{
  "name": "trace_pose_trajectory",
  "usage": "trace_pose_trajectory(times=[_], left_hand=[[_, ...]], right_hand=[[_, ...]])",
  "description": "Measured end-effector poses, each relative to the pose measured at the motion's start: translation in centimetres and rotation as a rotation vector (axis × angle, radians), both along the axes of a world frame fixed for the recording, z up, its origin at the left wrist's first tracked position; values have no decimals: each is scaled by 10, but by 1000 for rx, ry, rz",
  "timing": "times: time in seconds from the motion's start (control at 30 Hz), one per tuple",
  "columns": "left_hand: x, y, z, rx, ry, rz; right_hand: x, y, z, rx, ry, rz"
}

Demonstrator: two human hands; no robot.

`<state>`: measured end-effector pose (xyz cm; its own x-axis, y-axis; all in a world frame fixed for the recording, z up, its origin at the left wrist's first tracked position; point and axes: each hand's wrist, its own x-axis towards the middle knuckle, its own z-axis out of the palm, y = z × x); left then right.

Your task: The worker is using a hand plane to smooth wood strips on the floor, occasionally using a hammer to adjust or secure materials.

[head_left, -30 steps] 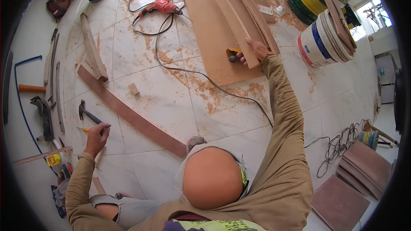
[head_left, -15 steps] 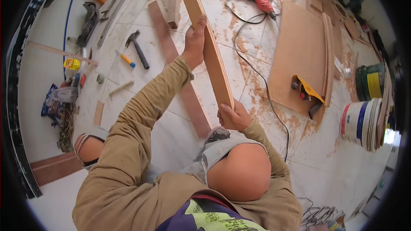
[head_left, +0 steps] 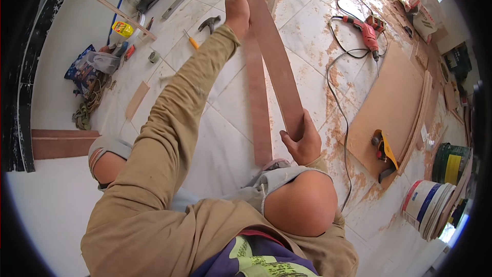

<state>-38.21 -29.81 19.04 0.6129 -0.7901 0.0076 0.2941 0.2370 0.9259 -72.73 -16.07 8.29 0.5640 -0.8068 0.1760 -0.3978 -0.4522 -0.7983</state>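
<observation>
A long reddish-brown wooden board [head_left: 271, 46] is held in both my hands, its broad face up, slanting from the upper middle down toward my right knee. My left hand [head_left: 238, 13] grips its far part at the left edge, with fingertips showing past the opposite edge. Around the near end is my right hand [head_left: 306, 141], thumb at the left and fingers along the right side. Below it a second, similar plank [head_left: 259, 102] lies on the tiled floor, partly covered by the held board.
To the right lie a red drill [head_left: 368, 36] with its cord, a wide wooden panel [head_left: 382, 107] and a yellow-and-black hand plane [head_left: 383, 151]. Buckets [head_left: 425, 205] stand beyond. A claw hammer [head_left: 209, 23] and an orange-handled tool [head_left: 192, 41] are left of the boards. Sawdust is scattered about.
The held board has been turned, from its narrow, lighter side showing to its broad brown face. My right hand has rolled with its end. The whole view has shifted, moving floor items rightward.
</observation>
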Motion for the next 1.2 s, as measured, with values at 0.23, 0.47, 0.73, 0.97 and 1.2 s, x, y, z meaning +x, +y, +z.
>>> trace_pose_trajectory(times=[0.23, 0.47, 0.73, 0.97, 1.2], left_hand=[[-140, 131, -110, 199, -252, -723], [-183, 151, -113, 268, -197, -457], [-118, 84, -58, 126, -574, -340], [-119, 18, -33, 243, -365, -400], [-176, -28, -35, 238, -192, -467]], right_hand=[[11, -8, 6, -38, -52, -274], [27, 61, -23, 93, -244, -200], [-130, -18, -59, -170, 38, -545], [-304, -85, -102, 186, 584, -766], [-152, -24, -134, -38, 476, -598]])
